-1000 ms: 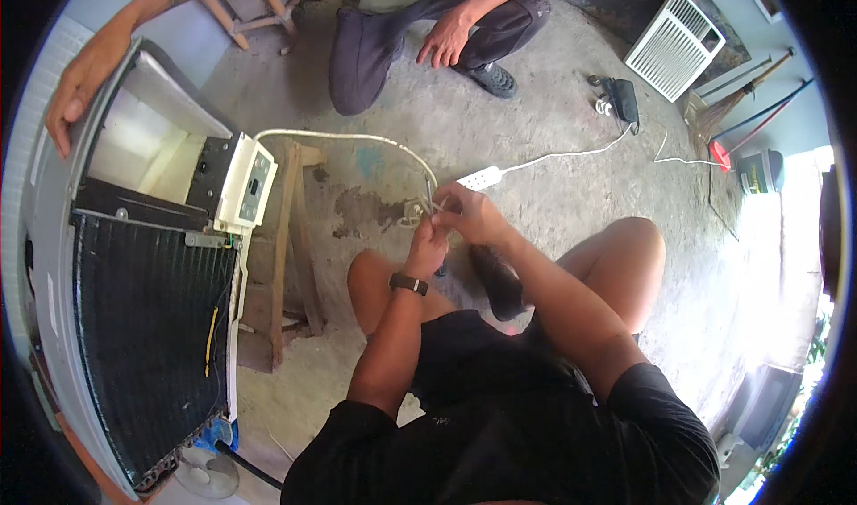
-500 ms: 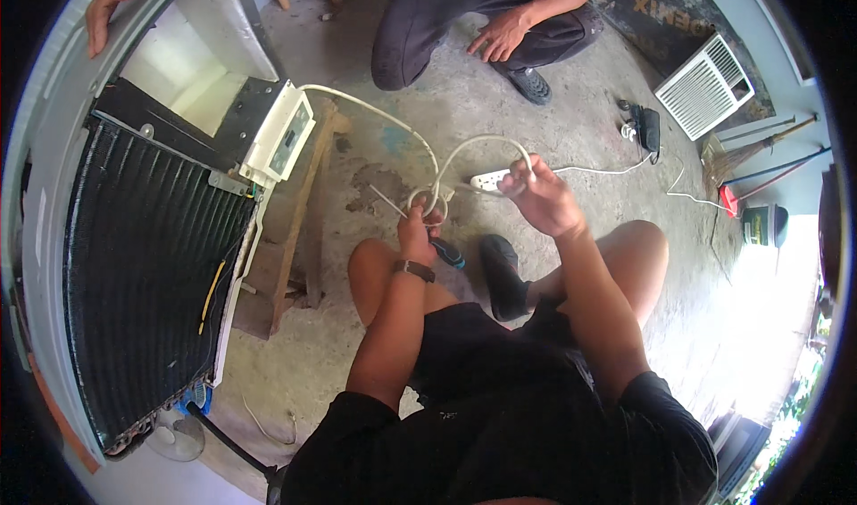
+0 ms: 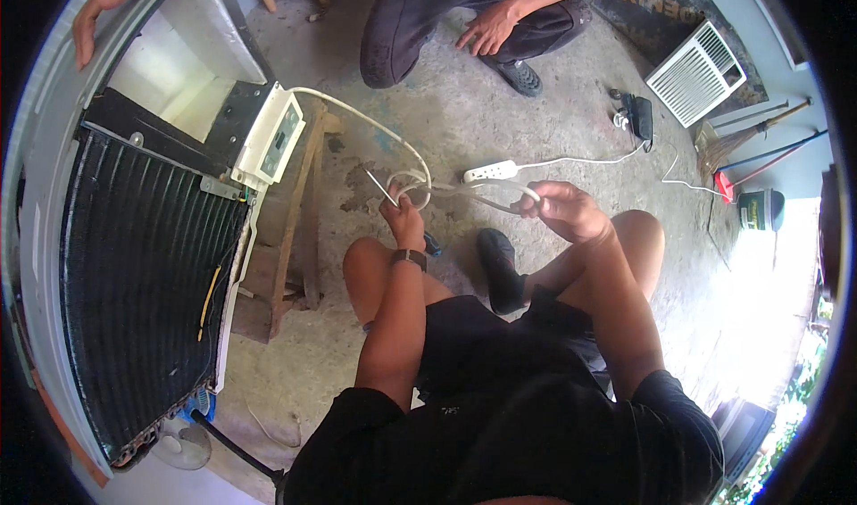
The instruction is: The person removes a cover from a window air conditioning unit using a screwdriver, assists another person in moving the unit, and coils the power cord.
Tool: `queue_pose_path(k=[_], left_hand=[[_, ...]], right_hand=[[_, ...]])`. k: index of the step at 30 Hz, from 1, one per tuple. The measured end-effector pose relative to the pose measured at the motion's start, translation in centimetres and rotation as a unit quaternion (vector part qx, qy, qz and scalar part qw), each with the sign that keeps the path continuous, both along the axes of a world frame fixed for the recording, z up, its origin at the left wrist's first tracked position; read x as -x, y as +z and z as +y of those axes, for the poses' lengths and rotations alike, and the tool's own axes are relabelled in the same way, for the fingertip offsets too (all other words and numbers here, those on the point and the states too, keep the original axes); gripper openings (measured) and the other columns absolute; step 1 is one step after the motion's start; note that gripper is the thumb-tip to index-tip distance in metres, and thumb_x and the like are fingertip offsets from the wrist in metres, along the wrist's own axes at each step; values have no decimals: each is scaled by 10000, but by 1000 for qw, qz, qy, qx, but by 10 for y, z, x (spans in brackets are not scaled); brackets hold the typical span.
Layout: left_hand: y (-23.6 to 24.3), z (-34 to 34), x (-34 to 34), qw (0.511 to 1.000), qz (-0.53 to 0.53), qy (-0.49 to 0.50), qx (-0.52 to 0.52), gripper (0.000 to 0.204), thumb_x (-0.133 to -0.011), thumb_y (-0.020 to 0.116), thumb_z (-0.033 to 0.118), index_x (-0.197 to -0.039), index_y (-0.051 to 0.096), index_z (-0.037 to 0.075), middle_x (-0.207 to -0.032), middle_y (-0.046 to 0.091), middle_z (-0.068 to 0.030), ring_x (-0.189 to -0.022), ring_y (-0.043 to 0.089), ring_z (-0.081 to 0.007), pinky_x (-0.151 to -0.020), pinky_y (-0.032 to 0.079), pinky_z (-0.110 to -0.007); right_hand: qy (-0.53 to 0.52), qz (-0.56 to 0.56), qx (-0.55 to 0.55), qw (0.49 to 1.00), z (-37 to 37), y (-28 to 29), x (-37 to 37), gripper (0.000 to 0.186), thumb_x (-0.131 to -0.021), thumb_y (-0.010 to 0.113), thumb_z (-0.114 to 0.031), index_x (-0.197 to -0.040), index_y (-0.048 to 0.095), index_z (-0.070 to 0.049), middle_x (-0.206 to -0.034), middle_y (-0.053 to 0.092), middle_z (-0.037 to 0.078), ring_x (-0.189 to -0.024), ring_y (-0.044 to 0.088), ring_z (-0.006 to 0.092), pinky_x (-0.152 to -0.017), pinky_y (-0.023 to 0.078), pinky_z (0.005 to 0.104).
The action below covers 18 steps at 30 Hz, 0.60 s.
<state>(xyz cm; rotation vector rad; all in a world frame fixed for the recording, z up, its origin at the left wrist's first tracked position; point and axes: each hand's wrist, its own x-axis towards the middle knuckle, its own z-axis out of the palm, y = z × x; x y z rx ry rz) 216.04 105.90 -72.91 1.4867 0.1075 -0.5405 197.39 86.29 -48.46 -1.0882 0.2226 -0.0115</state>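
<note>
Taking the middle of the view as the clock's centre, the pale cord [image 3: 428,182] hangs in loose loops at 12 o'clock, above the concrete floor [image 3: 571,121], and 1 run of it goes out toward 10 o'clock to the white control panel [image 3: 272,139] of an opened air-conditioning unit [image 3: 152,264] filling 9 o'clock. The left hand [image 3: 406,222] is closed on the near loops; it also seems to grip a screwdriver [image 3: 432,244], the slim shaft jutting toward the hand's 11 o'clock and the dark handle showing at its 4 o'clock (the fingers hide the join). The right hand [image 3: 567,209], at the left hand's 3 o'clock, pinches the far bend of a long loop, thumb and fingers nearly together. At the right hand's 10 o'clock lies a white power strip [image 3: 489,173]; whether the loop touches it, I cannot tell. The cord looks light, bendable but springy, smooth-jacketed and hardly fragile, so loops may spring open if let go. The best holds are probably the crossing strands and the outer bend; the panel entry deserves no tug.
</note>
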Motion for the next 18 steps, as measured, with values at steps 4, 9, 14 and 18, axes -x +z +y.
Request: queue_pose_path(k=[4, 9, 14, 18], left_hand=[[26, -4, 0, 966, 207, 46, 146, 391, -999, 439, 130, -1390, 448, 126, -1293, 526, -109, -1057, 593, -263, -676, 501, -356], [33, 0, -12, 920, 267, 100, 268, 323, -1045, 470, 176, -1366, 471, 209, -1164, 531, -83, -798, 557, -163, -559, 418, -277], [36, 14, -23, 841, 337, 46, 420, 499, -1006, 555, 239, -1477, 393, 206, -1112, 577, -84, -771, 538, -158, -528, 412, -265], [50, 9, -16, 888, 280, 3, 365, 331, -987, 598, 248, -1280, 592, 97, -1024, 611, -50, -718, 488, -111, -515, 392, -254]], right_hand=[[90, 5, -45, 995, -8, -20, 14, 268, -968, 630, -167, -1130, 677, 41, -1056, 694, 105, -1006, 631, 197, -1012, 426, 334], [84, 46, -80, 992, -10, -35, 18, 417, -957, 638, -391, -800, 661, -6, -823, 648, 110, -897, 614, 225, -1080, 389, 410], [96, 132, 44, 986, -19, -47, 22, 377, -951, 650, -384, -825, 671, -30, -816, 652, 89, -897, 606, 205, -1018, 423, 379], [-24, 196, 135, 971, -29, -59, 31, 247, -908, 653, -261, -902, 682, -15, -856, 658, 51, -896, 587, 176, -887, 430, 303]])
